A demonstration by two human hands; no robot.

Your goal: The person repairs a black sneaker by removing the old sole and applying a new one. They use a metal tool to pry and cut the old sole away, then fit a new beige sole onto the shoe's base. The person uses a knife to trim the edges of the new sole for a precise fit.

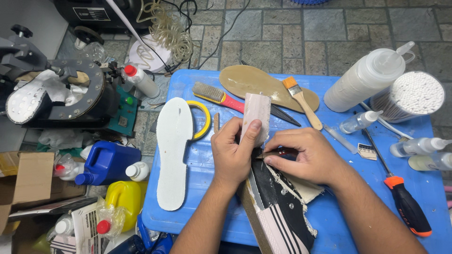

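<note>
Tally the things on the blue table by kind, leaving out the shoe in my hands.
Brushes: 2, a red-handled scrub brush and a wooden paintbrush
Loose soles: 2, white insole, tan sole
Tape rolls: 1
Squeeze bottles: 4
Cotton swab tubs: 1
Screwdrivers: 1
Total: 11

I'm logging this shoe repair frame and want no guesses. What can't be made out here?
- Front of the black striped shoe: covered by the left hand and right hand.
- What the right hand's fingertips pinch: hidden under the fingers.
- Lower end of the pale pink block: behind the left thumb.
- Shoe's heel: cut off by the bottom edge.
- Machine at left: cropped by the left edge, partly under white cloth.
</note>
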